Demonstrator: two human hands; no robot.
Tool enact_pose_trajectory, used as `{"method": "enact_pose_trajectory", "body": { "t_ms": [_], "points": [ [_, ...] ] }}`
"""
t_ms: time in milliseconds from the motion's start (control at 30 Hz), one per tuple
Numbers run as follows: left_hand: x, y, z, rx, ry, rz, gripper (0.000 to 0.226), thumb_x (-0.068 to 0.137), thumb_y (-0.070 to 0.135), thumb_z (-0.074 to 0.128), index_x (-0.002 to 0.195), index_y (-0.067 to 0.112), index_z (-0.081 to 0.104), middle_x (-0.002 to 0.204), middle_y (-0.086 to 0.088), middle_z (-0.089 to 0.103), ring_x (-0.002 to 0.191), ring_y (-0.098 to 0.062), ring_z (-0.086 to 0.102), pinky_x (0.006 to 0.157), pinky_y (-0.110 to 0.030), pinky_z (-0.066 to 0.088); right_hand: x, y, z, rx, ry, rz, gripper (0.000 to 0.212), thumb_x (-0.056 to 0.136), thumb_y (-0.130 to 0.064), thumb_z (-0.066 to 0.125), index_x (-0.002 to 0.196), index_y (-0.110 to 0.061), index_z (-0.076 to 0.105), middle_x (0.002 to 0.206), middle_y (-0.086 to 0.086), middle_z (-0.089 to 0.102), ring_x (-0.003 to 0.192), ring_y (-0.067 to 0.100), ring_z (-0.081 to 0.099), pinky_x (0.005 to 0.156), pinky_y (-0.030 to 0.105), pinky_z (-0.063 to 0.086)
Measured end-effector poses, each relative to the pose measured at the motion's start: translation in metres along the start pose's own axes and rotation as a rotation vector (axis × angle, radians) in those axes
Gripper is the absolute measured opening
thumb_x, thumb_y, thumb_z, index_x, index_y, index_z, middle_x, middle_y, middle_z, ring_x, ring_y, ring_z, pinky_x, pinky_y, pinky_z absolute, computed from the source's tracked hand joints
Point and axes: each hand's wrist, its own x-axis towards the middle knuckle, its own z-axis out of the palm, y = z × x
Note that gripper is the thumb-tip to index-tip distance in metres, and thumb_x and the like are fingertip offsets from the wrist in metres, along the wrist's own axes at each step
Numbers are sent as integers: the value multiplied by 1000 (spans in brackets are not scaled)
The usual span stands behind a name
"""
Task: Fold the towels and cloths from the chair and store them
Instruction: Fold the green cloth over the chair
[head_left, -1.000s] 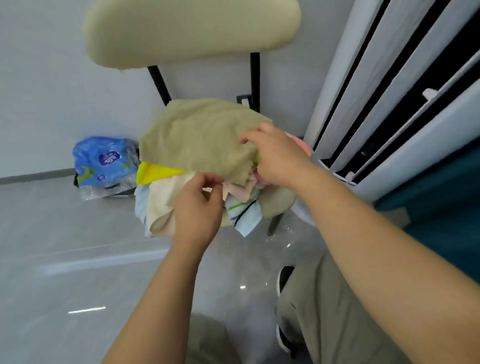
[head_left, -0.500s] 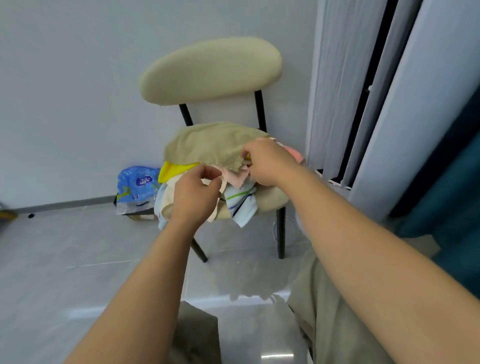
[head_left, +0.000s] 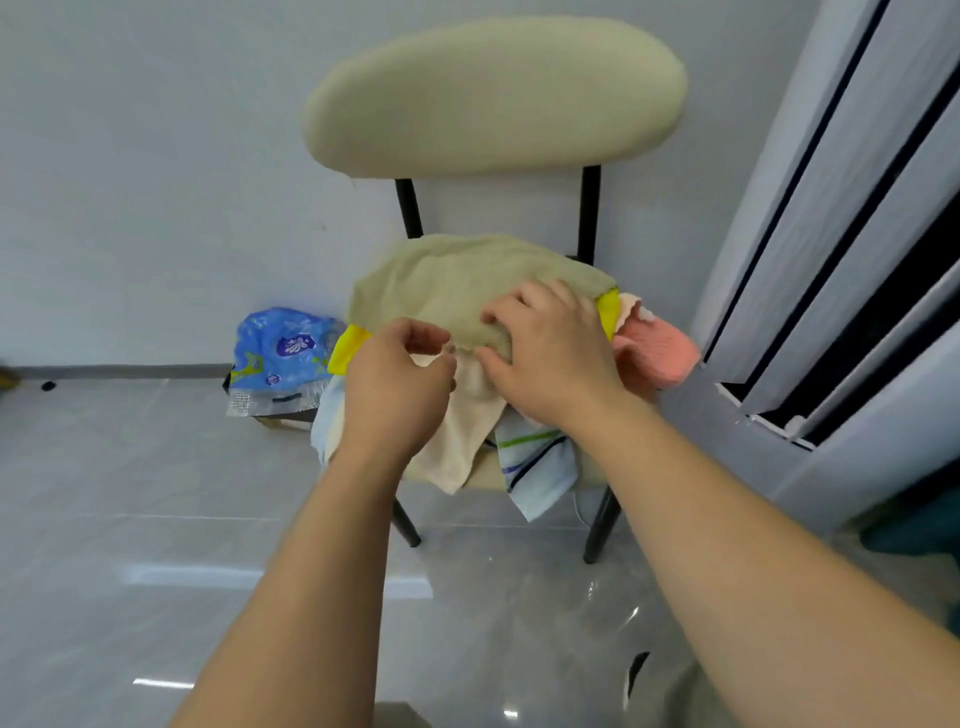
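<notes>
On the chair (head_left: 493, 98), right hand (head_left: 556, 358) grips near edge of olive towel (head_left: 447, 280).

The olive towel (head_left: 457, 286) is terry cloth, matt, with a short rough pile. The yellow cloth (head_left: 347, 352) looks smoother, and the pink cloth (head_left: 660, 353) has a ribbed knit surface. The cream cloth (head_left: 457, 441) is soft and matt. The chair (head_left: 493, 93) has a matt fabric cover on its back, and its thin black legs look like painted metal. The blue packet (head_left: 280, 353) is shiny plastic film. The floor (head_left: 156, 493) is glossy polished tile.
</notes>
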Motion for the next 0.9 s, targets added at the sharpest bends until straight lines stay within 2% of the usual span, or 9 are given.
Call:
{"method": "enact_pose_trajectory", "body": {
  "t_ms": [167, 333, 433, 533, 633, 700, 767, 833, 900],
  "points": [
    [3, -9, 8, 84, 61, 49, 25, 81, 10, 64, 100, 26, 67, 101, 16, 68, 91, -14, 70, 87, -31, 53, 0, 4, 12, -24, 73, 2, 25, 93, -38, 58, 95, -23, 77, 94, -2, 67, 96, 28, 57, 84, 40, 45],
    [-1, -15, 14, 146, 52, 129, 35, 81, 12, 66, 112, 27, 65, 110, 15, 66, 93, -15, 69, 88, -33, 52, -1, 7, 5, 47, 176, 26, 41, 95, -42, 45, 86, -19, 77, 82, 1, 65, 87, 29, 58, 76, 42, 48],
    [-6, -16, 20, 217, 38, 239, 53, 84, 13, 69, 133, 28, 56, 128, 10, 59, 101, -19, 66, 80, -15, 45, 0, 5, -4, 150, 252, 71, 28, 98, -32, 54, 87, -15, 74, 86, 3, 64, 87, 28, 57, 75, 44, 49],
    [-7, -15, 25, 191, 18, 278, 65, 89, 19, 70, 147, 31, 43, 146, 5, 50, 111, -20, 64, 80, -2, 39, 1, 0, -18, 212, 326, 75, 27, 100, -31, 51, 90, -15, 69, 93, 2, 66, 87, 24, 57, 75, 42, 49],
    [-6, -15, 29, 164, -14, 272, 61, 92, 31, 67, 147, 39, 41, 138, 1, 60, 109, -6, 65, 94, -15, 46, 0, 2, -25, 213, 306, 75, 28, 99, -35, 53, 87, -18, 71, 88, -2, 66, 84, 20, 57, 75, 42, 49],
    [-7, -13, 33, 170, -17, 266, 58, 93, 29, 67, 146, 36, 44, 131, 2, 65, 91, 6, 64, 84, -7, 43, -2, 7, -24, 240, 275, 87, 29, 97, -39, 58, 85, -18, 72, 87, -3, 66, 83, 20, 57, 75, 42, 49],
    [-8, -9, 37, 156, -2, 263, 59, 93, 27, 68, 147, 32, 44, 128, 5, 65, 82, 9, 62, 76, -5, 41, -1, 12, -24, 339, 236, 98, 33, 95, -45, 61, 81, -16, 69, 82, -5, 63, 79, 17, 56, 68, 39, 48],
    [-6, -9, 40, 112, 13, 263, 64, 92, 27, 68, 149, 30, 39, 134, 10, 61, 86, 6, 64, 85, -17, 48, 0, 13, -26, 448, 230, 57, 39, 97, -47, 59, 73, -16, 59, 72, -10, 54, 71, 12, 50, 62, 35, 44],
    [-3, -9, 42, 70, 39, 268, 66, 90, 24, 68, 149, 31, 38, 135, 8, 60, 106, -6, 64, 97, -31, 50, -1, 9, -31, 509, 266, 5, 43, 101, -45, 51, 65, -24, 44, 63, -13, 42, 62, 6, 43, 57, 31, 36]
  ]
}}
